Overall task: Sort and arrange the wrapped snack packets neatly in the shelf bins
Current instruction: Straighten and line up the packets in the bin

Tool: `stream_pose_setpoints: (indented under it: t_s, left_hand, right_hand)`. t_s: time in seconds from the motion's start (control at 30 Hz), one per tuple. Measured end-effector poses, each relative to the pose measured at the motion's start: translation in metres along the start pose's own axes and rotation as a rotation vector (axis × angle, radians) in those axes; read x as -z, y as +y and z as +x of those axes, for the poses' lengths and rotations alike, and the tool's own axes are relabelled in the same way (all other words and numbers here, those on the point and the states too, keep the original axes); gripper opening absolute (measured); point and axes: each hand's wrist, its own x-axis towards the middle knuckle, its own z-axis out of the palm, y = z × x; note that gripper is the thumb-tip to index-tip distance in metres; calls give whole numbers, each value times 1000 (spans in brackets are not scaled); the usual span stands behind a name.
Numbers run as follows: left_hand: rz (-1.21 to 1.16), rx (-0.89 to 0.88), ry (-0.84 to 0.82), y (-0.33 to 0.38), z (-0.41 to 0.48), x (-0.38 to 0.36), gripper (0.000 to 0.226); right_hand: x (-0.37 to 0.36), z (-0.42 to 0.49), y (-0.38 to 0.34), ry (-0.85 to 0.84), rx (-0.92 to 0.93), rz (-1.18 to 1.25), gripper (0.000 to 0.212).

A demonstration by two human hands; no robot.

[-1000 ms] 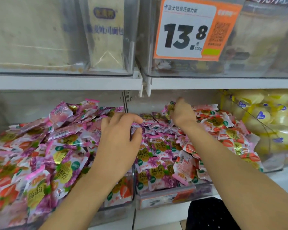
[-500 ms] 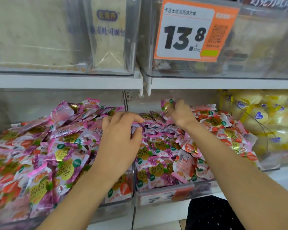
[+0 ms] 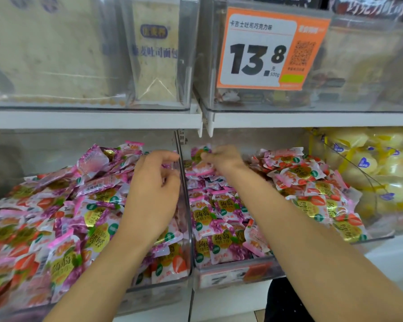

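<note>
Reaching over a shop shelf's lower row, the left hand (image 3: 153, 194) hangs above the mixed heap of pink, purple and red wrapped snack packets (image 3: 63, 219) in the left clear plastic bin (image 3: 149, 296). Its fingers are curved, with thumb and forefinger parted beside the transparent divider wall (image 3: 185, 205) at its three o'clock; whether it holds anything cannot be told. The right hand (image 3: 223, 160), blurred, sits at the twelve o'clock end of the right clear plastic bin (image 3: 233, 274). Its fingers are curled, pinching a small pink-edged snack packet (image 3: 201, 169) at its nine o'clock, just past the divider. The two hands lie near each other, the wall between them.

Beside the right forearm (image 3: 300, 228), toward nine o'clock, purple grape-print packets (image 3: 219, 219) fill that bin's left half. Red strawberry-print packets (image 3: 312, 187) pile up toward three o'clock, and further that way lie pale yellow wrapped packets (image 3: 370, 173).

At twelve o'clock, above the white metal shelf board (image 3: 91, 119), an orange-and-white price card reading 13.8 (image 3: 265, 52) hangs on an upper clear bin (image 3: 358, 98). A cream bread packet with blue lettering (image 3: 156, 54) stands behind clear plastic at eleven o'clock.
</note>
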Motion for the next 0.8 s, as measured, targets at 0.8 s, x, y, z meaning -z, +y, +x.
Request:
stream_pose_setpoints:
  t_s: [0.8]
  left_hand:
    - [770, -49, -271, -36, -1, 41, 69]
  right_hand:
    - [-32, -109, -27, 83, 429, 101, 21]
